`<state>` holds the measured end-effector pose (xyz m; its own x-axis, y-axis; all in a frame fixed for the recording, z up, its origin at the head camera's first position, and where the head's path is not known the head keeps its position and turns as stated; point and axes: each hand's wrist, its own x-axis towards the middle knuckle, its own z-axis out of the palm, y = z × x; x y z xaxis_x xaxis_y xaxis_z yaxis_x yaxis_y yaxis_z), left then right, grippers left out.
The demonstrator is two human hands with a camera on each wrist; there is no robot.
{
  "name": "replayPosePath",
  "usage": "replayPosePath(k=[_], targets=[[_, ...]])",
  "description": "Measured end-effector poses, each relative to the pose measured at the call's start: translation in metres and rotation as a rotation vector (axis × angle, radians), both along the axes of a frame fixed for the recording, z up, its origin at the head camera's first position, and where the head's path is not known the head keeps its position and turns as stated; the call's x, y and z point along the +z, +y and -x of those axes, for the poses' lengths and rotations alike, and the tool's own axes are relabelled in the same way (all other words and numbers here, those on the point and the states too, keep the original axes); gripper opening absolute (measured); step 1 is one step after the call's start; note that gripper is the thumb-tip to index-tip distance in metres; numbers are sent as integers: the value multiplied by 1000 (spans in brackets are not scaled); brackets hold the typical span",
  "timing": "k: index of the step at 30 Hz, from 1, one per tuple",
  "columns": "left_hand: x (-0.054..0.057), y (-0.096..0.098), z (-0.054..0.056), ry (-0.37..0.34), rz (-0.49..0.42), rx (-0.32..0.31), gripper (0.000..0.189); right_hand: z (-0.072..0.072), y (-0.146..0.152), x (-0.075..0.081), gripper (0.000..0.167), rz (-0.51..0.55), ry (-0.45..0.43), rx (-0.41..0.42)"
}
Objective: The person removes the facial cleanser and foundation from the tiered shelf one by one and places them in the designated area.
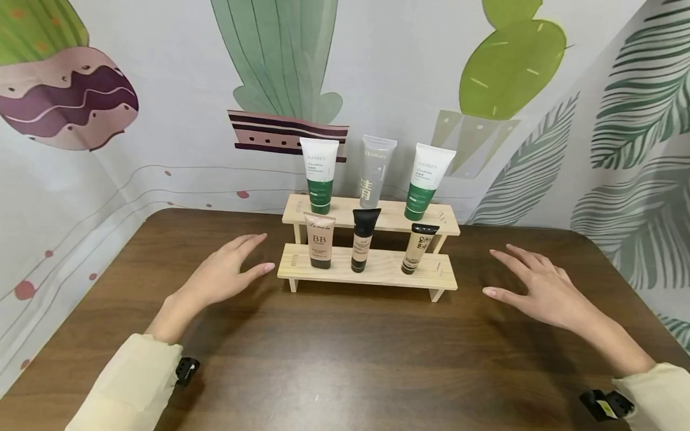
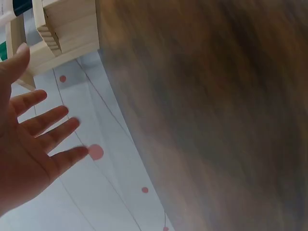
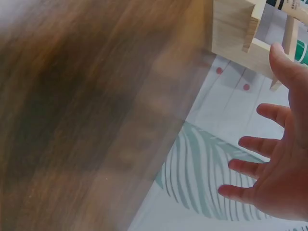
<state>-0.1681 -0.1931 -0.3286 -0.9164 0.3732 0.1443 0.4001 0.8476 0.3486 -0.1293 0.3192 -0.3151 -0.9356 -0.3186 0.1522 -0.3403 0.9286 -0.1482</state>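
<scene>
A two-step wooden rack (image 1: 372,272) stands toward the back of the table. Its upper step carries a white-and-green tube (image 1: 320,173) at left, a clear grey tube (image 1: 377,170) in the middle and another white-and-green tube (image 1: 428,179) at right. On the lower step are a pink BB tube (image 1: 320,239), a black-capped beige tube (image 1: 363,239) and a small gold-beige tube with a black top end (image 1: 418,248). My left hand (image 1: 223,272) hovers left of the rack, fingers spread, holding nothing. To the rack's right, my right hand (image 1: 539,290) is likewise spread and holds nothing.
The brown wooden table (image 1: 323,371) extends in front of the rack. Behind it hangs a pale cloth (image 1: 178,120) printed with cacti and leaves. Both wrists have a black strap device, the left one (image 1: 187,371) and the right one (image 1: 606,405), by cream sleeves.
</scene>
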Motion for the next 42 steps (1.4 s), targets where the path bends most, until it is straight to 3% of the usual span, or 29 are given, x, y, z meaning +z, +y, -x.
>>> replayPosePath(k=[8,14,25,30,42], targets=[[-6,13,8,-24,-179,-30,37,-6,-13,8,65,107,-10,76],[-11,22,11,-65,-289,-35,20,-9,-26,13,60,126,-53,117],[-18,28,15,-134,-419,-18,17,-13,-50,19,47,196,-27,201],[-18,28,15,-153,-444,-33,18,-13,-61,22,36,288,-11,254],[-19,30,15,-127,-430,-43,18,-10,-93,27,32,425,-144,295]])
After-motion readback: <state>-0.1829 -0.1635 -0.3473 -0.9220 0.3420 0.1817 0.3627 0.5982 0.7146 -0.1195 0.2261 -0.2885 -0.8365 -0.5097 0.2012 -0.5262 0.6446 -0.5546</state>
